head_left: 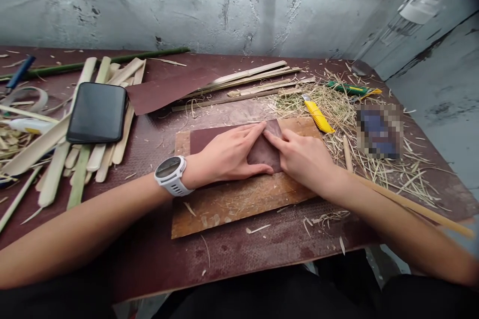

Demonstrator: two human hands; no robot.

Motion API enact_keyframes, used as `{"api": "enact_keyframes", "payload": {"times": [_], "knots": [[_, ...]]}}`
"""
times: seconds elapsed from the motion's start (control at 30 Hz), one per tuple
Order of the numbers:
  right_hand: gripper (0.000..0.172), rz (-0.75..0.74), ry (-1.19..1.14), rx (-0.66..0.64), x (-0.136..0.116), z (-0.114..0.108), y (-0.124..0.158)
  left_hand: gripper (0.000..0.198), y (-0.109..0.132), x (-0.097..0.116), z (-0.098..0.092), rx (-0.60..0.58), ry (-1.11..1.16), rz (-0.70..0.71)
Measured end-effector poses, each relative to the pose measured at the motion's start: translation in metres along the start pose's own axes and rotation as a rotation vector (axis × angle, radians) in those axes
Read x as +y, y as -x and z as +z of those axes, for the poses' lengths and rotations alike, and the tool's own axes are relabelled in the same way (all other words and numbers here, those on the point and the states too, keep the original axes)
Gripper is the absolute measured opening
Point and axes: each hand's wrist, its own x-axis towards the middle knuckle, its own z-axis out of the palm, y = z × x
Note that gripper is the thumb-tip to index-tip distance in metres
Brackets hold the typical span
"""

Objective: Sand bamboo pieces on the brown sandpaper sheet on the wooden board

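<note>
A dark brown sheet that looks like sandpaper point(204, 140) lies on a worn wooden board point(224, 209). Its right part is greyer, with a whitish, dusty look. My left hand point(232, 152) rests flat over the sheet, fingers together and thumb spread out, with a white watch point(170, 174) on the wrist. At the sheet's right edge is my right hand point(305, 159), index finger stretched toward my left fingertips and the other fingers curled against the edge. The two index fingers nearly meet. The right hand's curled fingertips are partly hidden.
A black phone point(97, 112) lies on flat bamboo strips point(56, 174) at left. Behind the board are another brown sheet point(168, 90) and long strips point(250, 75). To the right, a yellow utility knife point(318, 114) and a green one point(348, 88) lie among shavings point(404, 174), near a thin stick point(415, 205).
</note>
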Motion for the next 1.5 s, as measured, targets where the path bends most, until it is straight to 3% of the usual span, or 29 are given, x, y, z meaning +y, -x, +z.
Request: {"api": "enact_keyframes", "payload": {"times": [0.1,0.27,0.33,0.4,0.63,0.7,0.93,1.03,1.2,1.27,1.5], "knots": [[0.06,-0.002,-0.008,0.0,0.0,-0.001,0.006,0.113,0.0,0.0,0.0,0.004,0.009,-0.014],[0.064,-0.122,0.046,-0.067,0.01,-0.01,0.058,0.112,-0.001,0.0,0.0,-0.009,-0.026,0.002],[0.065,-0.133,0.054,-0.079,0.013,-0.011,0.067,0.11,-0.001,0.0,0.0,-0.005,-0.033,0.014],[0.066,-0.122,0.037,-0.076,0.011,-0.01,0.06,0.109,-0.001,0.0,-0.001,-0.008,-0.032,0.021],[0.058,-0.117,-0.057,0.041,0.001,-0.006,-0.009,0.113,-0.002,0.003,-0.005,-0.025,0.017,-0.043],[0.059,-0.126,-0.075,0.038,0.006,-0.006,-0.004,0.116,-0.002,0.003,-0.005,-0.024,0.021,-0.048],[0.068,-0.187,-0.052,-0.048,0.038,0.001,0.07,0.114,-0.001,0.0,-0.002,-0.012,-0.032,-0.026],[0.068,-0.168,-0.057,-0.058,0.033,0.001,0.059,0.114,-0.001,0.0,-0.002,-0.016,-0.032,-0.015],[0.062,-0.132,-0.062,-0.018,0.005,-0.005,0.0,0.116,0.0,0.001,-0.003,-0.017,-0.006,-0.036],[0.061,-0.134,-0.072,0.002,0.002,-0.007,-0.008,0.115,0.0,0.001,-0.002,0.0,0.01,-0.028],[0.066,-0.207,-0.076,-0.121,0.025,-0.013,0.05,0.116,-0.002,0.0,-0.002,-0.021,-0.021,-0.043]]}}
